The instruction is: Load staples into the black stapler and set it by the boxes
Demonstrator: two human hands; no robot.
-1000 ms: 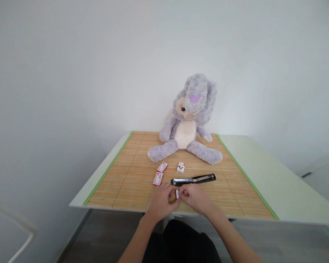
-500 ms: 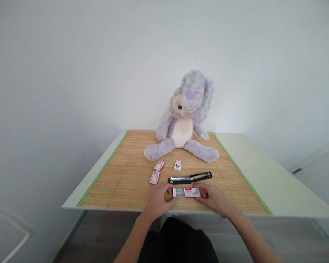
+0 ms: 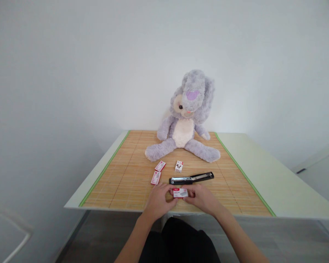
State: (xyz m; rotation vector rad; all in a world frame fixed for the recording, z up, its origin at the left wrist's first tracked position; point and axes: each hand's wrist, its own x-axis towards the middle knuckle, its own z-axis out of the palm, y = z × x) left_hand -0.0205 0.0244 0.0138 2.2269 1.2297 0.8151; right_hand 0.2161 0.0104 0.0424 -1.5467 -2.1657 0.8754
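Note:
A small red and white staple box (image 3: 180,193) is held between my two hands near the table's front edge; its inner tray no longer shows. My left hand (image 3: 159,199) grips the box's left end between thumb and fingers. The right end is pinched by my right hand (image 3: 201,198). Just beyond the box lies a black stapler (image 3: 191,178), unfolded, with its metal rail facing up.
Two red and white boxes, one nearer (image 3: 155,178) and one farther (image 3: 160,166), lie left of the stapler. Another small box (image 3: 179,166) sits behind it. A grey plush rabbit (image 3: 183,133) sits at the back of the bamboo mat (image 3: 120,175), against the wall.
My right hand has moved left, pushing the staple box's sleeve over its tray. The box was partly open with staples showing and is now closed. My left hand stays on its left end.

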